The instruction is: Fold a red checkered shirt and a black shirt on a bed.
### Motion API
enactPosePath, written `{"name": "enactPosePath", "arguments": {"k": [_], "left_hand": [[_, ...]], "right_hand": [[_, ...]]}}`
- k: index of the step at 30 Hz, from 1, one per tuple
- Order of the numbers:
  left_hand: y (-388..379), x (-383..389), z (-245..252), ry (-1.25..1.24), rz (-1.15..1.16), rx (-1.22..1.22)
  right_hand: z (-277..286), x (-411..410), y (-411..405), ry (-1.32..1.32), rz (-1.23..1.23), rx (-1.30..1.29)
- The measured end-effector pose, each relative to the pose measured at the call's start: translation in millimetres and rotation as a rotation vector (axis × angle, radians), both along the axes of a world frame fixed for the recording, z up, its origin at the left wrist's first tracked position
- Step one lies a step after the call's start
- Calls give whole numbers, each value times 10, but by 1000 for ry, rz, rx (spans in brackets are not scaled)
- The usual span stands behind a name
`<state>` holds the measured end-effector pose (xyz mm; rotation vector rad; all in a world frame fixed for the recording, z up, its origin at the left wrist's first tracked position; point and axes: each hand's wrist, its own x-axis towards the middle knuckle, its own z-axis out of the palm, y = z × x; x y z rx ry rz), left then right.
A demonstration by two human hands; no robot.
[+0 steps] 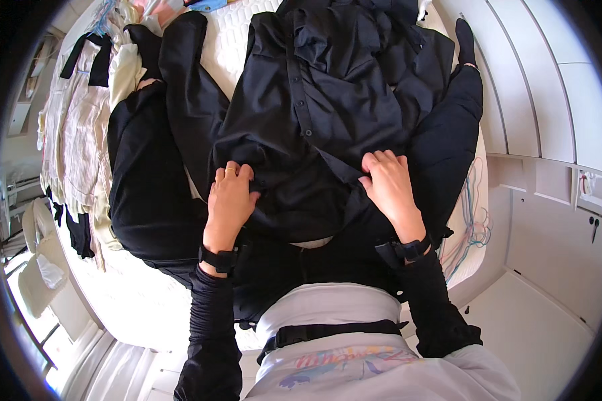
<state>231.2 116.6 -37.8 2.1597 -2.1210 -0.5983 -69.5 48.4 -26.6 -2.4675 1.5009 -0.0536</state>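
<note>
A black button-up shirt point(341, 100) lies spread between and over my legs, its button placket running down the middle. My left hand point(232, 193) rests on the lower left part of the shirt, fingers curled into the fabric. At the lower right, my right hand point(387, 183) has its fingers bent over the shirt's front edge, where a flap of cloth folds over. How firmly either hand grips is partly hidden by the curled fingers. One long sleeve point(188, 95) stretches away on the left side.
I sit on a bed with a white quilted mattress point(145, 301). Light-coloured garments point(83, 130) lie piled at the left. Several thin blue and pink wire hangers point(471, 225) lie at the right edge. White cabinets point(547, 100) stand at the right, a chair point(42, 265) at the left.
</note>
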Motion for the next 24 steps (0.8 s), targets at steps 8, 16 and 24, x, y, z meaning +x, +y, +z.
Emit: {"name": "enactPosePath", "arguments": {"k": [8, 16, 24], "left_hand": [[53, -206, 169, 41, -173, 169], [50, -522, 177, 113, -105, -10], [-115, -765, -301, 360, 133, 12]], "right_hand": [[-92, 280, 291, -96, 270, 126], [-176, 350, 23, -488, 33, 217], [-485, 656, 77, -427, -36, 47]]}}
